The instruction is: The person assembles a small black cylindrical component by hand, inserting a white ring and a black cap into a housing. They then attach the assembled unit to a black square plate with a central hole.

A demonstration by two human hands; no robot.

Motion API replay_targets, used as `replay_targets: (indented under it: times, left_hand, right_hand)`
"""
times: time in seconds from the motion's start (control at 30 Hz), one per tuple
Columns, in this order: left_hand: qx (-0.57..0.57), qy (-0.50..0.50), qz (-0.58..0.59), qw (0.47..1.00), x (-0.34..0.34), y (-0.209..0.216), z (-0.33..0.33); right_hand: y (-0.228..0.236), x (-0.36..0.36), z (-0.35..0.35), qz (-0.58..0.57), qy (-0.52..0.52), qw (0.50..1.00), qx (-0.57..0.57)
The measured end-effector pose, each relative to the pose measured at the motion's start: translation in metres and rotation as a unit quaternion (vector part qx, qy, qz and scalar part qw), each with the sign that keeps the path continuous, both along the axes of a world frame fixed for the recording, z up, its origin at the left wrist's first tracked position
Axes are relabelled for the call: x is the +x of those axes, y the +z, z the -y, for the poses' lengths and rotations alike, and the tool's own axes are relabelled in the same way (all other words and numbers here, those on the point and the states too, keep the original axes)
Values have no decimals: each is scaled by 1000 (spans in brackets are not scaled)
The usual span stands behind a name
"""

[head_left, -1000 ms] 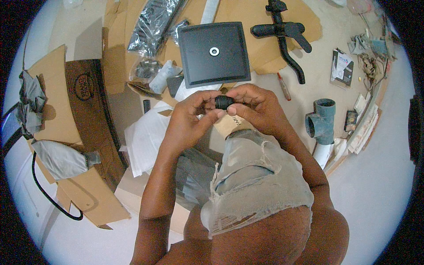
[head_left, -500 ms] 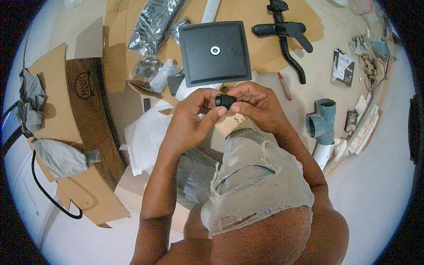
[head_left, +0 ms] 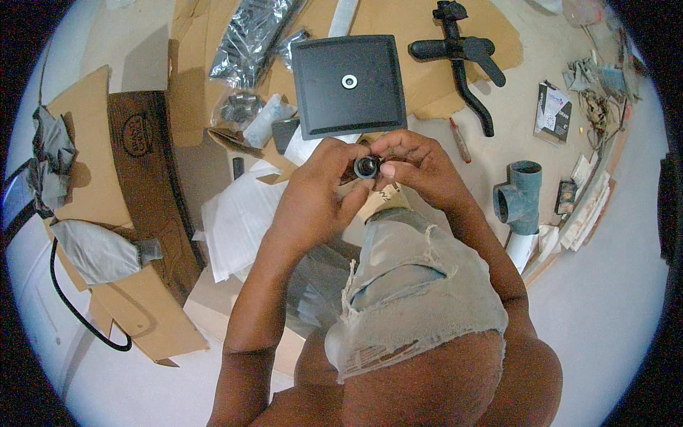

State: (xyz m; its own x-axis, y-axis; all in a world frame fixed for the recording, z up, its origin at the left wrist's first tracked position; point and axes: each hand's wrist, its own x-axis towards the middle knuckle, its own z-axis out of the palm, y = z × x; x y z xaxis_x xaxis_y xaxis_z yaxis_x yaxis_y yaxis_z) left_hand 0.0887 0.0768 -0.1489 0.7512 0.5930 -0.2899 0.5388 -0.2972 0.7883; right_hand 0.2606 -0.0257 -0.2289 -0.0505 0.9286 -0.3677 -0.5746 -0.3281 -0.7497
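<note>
In front of my bent knee, my left hand (head_left: 313, 186) and my right hand (head_left: 423, 169) hold a small black cylindrical fitting (head_left: 366, 167) between them. Its round open end faces up at me, with a pale ring around a dark hole. Thumb and fingertips of each hand are closed on its sides; part of it is hidden behind them. Just beyond the hands lies a square black shower head (head_left: 347, 107), with a small round metal connector at its centre. A black mixer tap (head_left: 452, 50) with a long curved spout rests farther off to the right.
Opened cardboard (head_left: 149, 313) and a brown box panel (head_left: 153, 185) lie at left. White foam wrap (head_left: 235, 220) and plastic-wrapped parts (head_left: 252, 43) are near the shower head. At right are a red-handled tool (head_left: 459, 140), a grey pipe tee (head_left: 523, 198) and a small printed box (head_left: 552, 112).
The black fitting has turned in my fingers: it lay sideways before, and now its open end points up toward me. My hands stay at nearly the same spot.
</note>
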Motion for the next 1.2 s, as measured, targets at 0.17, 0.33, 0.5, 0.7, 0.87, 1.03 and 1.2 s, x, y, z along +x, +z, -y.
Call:
replay_targets:
  times: [0.17, 0.33, 0.5, 0.7, 0.87, 1.03, 1.2]
  left_hand:
    - [-32, 21, 25, 999, 0, -4, 2]
    - [-197, 153, 51, 967, -6, -16, 4]
    - [-208, 231, 46, 949, 1, -22, 18]
    - [-134, 241, 59, 959, 2, -28, 22]
    - [-146, 261, 54, 953, 4, -30, 26]
    - [-178, 244, 66, 951, 3, -27, 21]
    - [-190, 247, 62, 948, 2, -31, 21]
  right_hand:
    - [7, -1, 1, 19, -6, 1000, -11]
    - [7, -7, 1, 12, -52, 998, 19]
    - [3, -12, 0, 266, -22, 962, 64]
    - [4, -13, 0, 271, -11, 960, 76]
    - [5, -22, -1, 269, -28, 962, 42]
    - [5, -22, -2, 315, -35, 947, 49]
    - [7, -21, -6, 395, -73, 910, 101]
